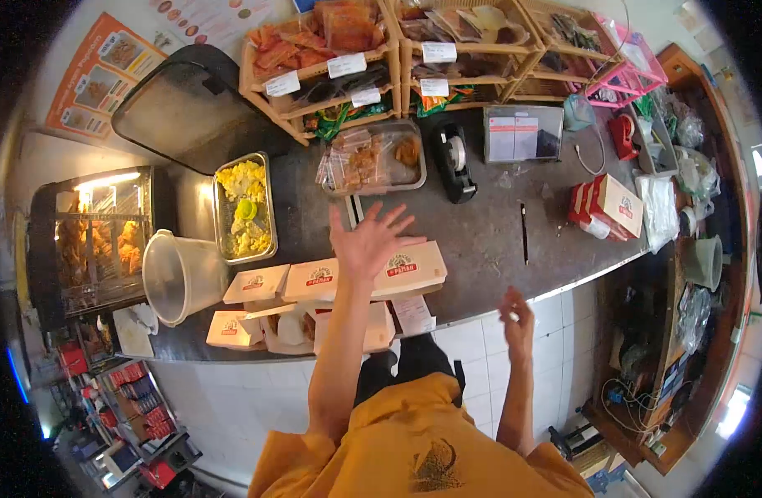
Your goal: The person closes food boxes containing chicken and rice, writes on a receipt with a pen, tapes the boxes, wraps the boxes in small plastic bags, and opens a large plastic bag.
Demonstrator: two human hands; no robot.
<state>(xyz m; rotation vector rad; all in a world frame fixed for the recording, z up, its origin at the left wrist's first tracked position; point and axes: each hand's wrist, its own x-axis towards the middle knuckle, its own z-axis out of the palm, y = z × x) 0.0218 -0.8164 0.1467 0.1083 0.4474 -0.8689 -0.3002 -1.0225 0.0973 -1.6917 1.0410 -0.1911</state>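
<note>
My left hand [370,245] is raised with its fingers spread, in front of the printed cardboard food boxes [408,267]; whether it touches them I cannot tell. Nothing shows in its fingers. Another lidded food box [255,285] is at the left of the row, and an opened food box [288,330] with a pale, wrapped-looking item sits at the counter's front edge. A paper slip [414,314] lies beside the boxes. Over the floor, just off the counter edge, my right hand [515,319] has loosely bent fingers and holds nothing visible.
Left: a clear plastic tub [178,278], a metal tray [272,241] of yellow food and a lit case [99,241] of fried food. Behind: a tray of sachets [352,166], a black tape dispenser [453,166] and wooden racks [402,62]. Right: a pen [525,234] and more food boxes [617,207].
</note>
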